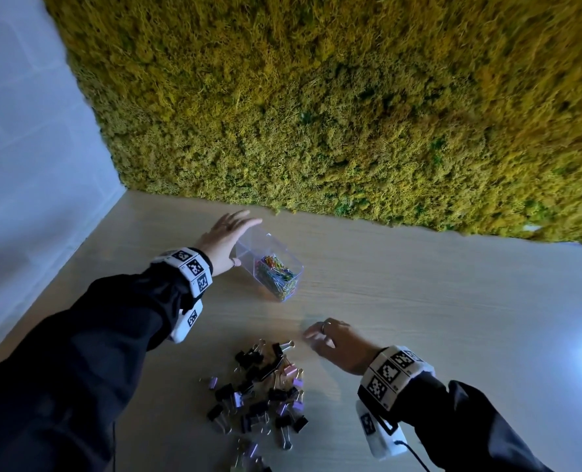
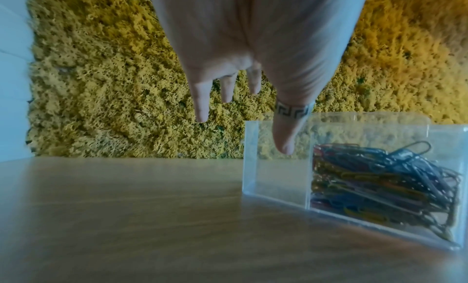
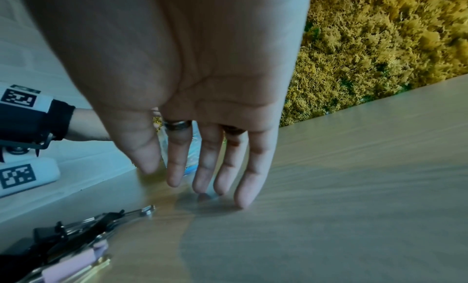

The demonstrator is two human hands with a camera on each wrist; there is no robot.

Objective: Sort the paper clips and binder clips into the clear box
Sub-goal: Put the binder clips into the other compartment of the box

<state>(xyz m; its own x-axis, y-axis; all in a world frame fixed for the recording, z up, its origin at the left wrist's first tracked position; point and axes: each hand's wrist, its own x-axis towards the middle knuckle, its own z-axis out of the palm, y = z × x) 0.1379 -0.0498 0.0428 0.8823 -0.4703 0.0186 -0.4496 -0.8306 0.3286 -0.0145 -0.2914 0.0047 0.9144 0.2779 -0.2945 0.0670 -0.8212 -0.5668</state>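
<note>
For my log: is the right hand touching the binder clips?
Apart. Right wrist view shows bare table between the right hand and the binder clips.

paper clips (image 1: 277, 271) in clear box (image 1: 248, 240), binder clips (image 1: 260, 393) on table (image 1: 419, 301) in front

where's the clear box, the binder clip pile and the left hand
clear box (image 1: 248, 245): head view, bare wall of its empty half
binder clip pile (image 1: 259, 396): head view, middle of the heap
left hand (image 1: 223, 236): head view, back of the hand
</note>
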